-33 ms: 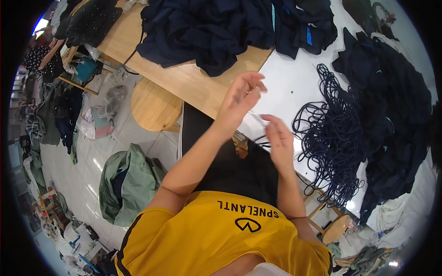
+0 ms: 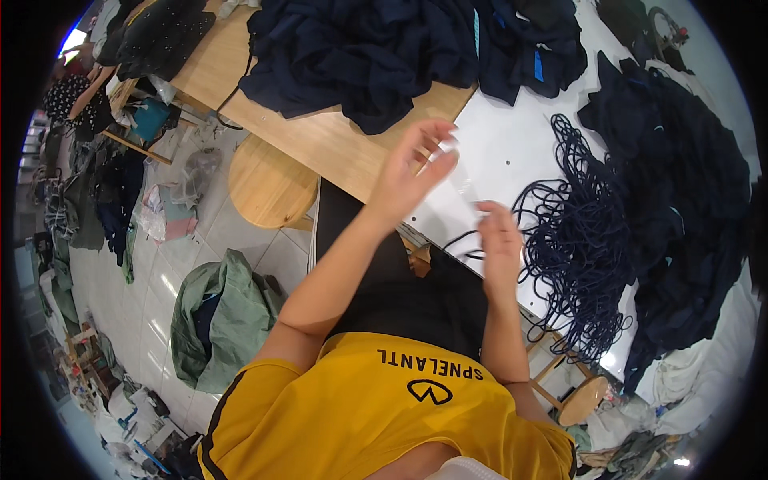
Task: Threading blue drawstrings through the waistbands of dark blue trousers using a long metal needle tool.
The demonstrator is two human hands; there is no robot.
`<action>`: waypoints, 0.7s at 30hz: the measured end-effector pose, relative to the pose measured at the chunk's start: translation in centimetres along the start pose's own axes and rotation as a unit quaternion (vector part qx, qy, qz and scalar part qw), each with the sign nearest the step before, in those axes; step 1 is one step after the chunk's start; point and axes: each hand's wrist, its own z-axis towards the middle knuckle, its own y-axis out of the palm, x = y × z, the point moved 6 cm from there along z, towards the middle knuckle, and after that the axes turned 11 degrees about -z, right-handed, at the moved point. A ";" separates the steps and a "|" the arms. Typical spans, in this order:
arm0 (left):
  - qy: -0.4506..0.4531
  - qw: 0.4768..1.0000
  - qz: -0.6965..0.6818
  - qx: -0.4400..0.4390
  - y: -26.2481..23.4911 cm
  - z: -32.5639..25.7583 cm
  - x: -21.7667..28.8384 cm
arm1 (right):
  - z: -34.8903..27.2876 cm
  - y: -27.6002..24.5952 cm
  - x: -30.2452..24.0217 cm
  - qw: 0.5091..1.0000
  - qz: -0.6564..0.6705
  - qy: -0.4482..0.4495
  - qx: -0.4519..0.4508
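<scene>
Left hand raised above the white table, my fingers loosely curled, thumb near fingertips; any hold there I cannot tell; right hand lower, fingers closed on a dark blue cord running from the tangled cord pile just beside it; dark garments heaped beyond.

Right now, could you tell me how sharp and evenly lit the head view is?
Head view: left hand is motion-blurred; right hand and the dark cord bundle look sharper; table edge bows from fisheye; the white sheet is bright; corners are black.
</scene>
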 end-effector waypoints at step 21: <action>-0.046 0.938 0.305 -0.160 5.7 -4.9 -4.9 | -0.5 -3.8 5.7 0.994 -0.011 0.030 0.102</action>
